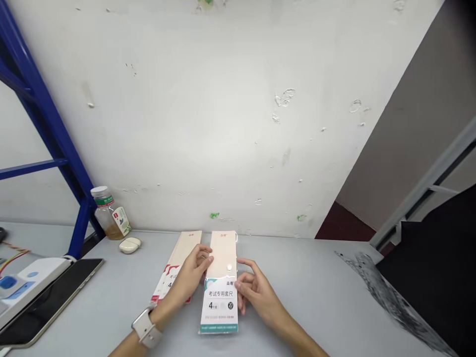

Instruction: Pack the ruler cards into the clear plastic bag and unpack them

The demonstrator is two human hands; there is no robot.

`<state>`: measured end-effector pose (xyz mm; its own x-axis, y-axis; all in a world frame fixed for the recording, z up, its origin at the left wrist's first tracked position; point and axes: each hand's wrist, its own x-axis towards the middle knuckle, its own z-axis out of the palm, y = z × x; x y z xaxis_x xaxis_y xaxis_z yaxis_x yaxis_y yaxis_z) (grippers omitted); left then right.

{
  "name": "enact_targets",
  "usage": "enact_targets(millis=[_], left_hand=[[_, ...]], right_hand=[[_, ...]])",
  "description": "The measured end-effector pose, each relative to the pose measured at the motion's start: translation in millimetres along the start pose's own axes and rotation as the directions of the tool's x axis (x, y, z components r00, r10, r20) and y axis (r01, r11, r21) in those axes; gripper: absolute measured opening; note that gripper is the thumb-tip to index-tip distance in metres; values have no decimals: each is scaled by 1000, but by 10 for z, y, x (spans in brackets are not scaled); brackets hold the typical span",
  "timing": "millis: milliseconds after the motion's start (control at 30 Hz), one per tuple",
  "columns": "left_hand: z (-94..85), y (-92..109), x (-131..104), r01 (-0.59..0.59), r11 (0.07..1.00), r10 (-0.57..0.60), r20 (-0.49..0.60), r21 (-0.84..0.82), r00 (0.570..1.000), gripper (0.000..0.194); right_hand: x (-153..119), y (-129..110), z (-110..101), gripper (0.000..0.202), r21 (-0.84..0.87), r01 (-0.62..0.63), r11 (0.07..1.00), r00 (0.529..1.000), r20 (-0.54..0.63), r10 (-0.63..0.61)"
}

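Note:
A ruler set packet (pixel 220 300) with a cream top, a white label and a teal strip lies lengthwise on the grey table, its far end near the wall. My left hand (pixel 193 272), with a white-strapped watch on the wrist, grips its left edge between thumb and curled fingers. At the opposite edge my right hand (pixel 256 292) pinches the packet, index finger stretched along the side and thumb on the label. Just left, partly hidden beneath my left hand, are similar red-marked packets (pixel 187 243), overlapping each other. What is inside the packets cannot be made out.
A jar (pixel 107 215) with a white lid and a cream earbud case (pixel 130 245) stand at the back left. Nearer are a dark-screened tablet (pixel 48 302) and a white power strip (pixel 35 277). A blue metal frame (pixel 52 119) rises left; a black cloth (pixel 439 277) hangs right.

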<state>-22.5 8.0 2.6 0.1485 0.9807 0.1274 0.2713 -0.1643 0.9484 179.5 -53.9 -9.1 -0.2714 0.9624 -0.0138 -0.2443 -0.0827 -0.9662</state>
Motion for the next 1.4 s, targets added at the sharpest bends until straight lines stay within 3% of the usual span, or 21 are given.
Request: enact_targets(millis=[200,333,500,700,900,1067,1200,1300,1400], left_hand=[[-488,-116,227,7,973,29,-152,232,988,27],[-764,-220,307,44,920,38,-201,388,979,20],[-779,-240,245,40,847,70,-187,530,980,23],[-742,-174,170,159,598,-5,-194,786,981,41],[-796,-205,184,179,629,-110,-142,757,984,41],[-748,-143,196,125,737,-129,-43,664,991,40],[-555,-75,157,68,845,-117,60,531,991,33],[-343,-33,89,32,951,-80,144,308,986,31],[-141,-5,2,28,990,-56,198,140,979,35]], right_hand=[[22,-5,-118,55,-136,-20,991,997,-77,10],[42,57,-180,49,-206,-38,978,998,-55,27],[27,86,-183,44,-278,-28,960,1000,-20,24],[15,63,-184,41,-304,-25,952,999,-27,17],[35,83,-208,44,-258,-36,965,997,-80,16],[15,-14,-270,42,-201,-83,976,989,-141,55],[8,-118,-329,46,-150,-108,983,978,-192,78],[24,-145,-387,50,-145,-101,984,974,-215,69],[45,-135,-457,50,-153,-100,983,974,-217,66]])
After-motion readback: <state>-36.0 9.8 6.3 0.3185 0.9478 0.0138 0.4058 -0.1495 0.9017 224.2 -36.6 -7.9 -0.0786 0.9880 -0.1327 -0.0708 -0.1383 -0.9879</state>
